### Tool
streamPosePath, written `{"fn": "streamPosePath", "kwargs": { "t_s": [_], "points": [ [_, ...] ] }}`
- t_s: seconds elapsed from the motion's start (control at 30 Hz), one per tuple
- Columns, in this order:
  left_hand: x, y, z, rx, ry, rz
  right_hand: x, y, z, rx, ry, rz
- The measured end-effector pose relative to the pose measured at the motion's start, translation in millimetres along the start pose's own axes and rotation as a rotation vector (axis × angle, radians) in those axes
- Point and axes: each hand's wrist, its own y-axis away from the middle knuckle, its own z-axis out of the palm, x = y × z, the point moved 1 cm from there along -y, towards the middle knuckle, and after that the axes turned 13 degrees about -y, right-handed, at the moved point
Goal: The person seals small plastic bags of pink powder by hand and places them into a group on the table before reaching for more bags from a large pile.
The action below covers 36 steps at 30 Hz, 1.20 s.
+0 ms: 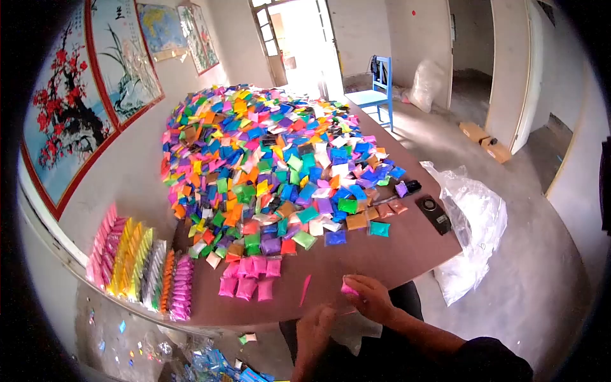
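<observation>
My right hand rests at the table's near edge and grips a small pink packet between fingers and thumb. My left hand is just below the edge, fingers curled, beside a pale clear bag on my lap; whether it grips anything is unclear. A thin pink stick lies on the brown table to the left of my hands. A cluster of pink packets sits further left. A huge heap of colourful small packets covers the table beyond.
Sorted rows of packets by colour line the table's left end. A black device lies at the right edge, with a clear plastic bag hanging beside it. A blue chair and cardboard boxes stand on the concrete floor.
</observation>
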Motion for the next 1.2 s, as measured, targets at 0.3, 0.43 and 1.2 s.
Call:
{"fn": "streamPosePath", "kwargs": {
  "t_s": [0.3,0.43,1.2],
  "points": [
    [-44,25,42,-0.026,0.402,-0.553,-55,66,22,-0.219,-0.057,-0.092],
    [-63,41,41,-0.179,0.301,-0.44,-62,84,15,-0.108,-0.24,0.076],
    [-117,46,105,-0.176,-0.175,-0.253,-15,151,9,0.204,-0.973,1.3]
  ]
}}
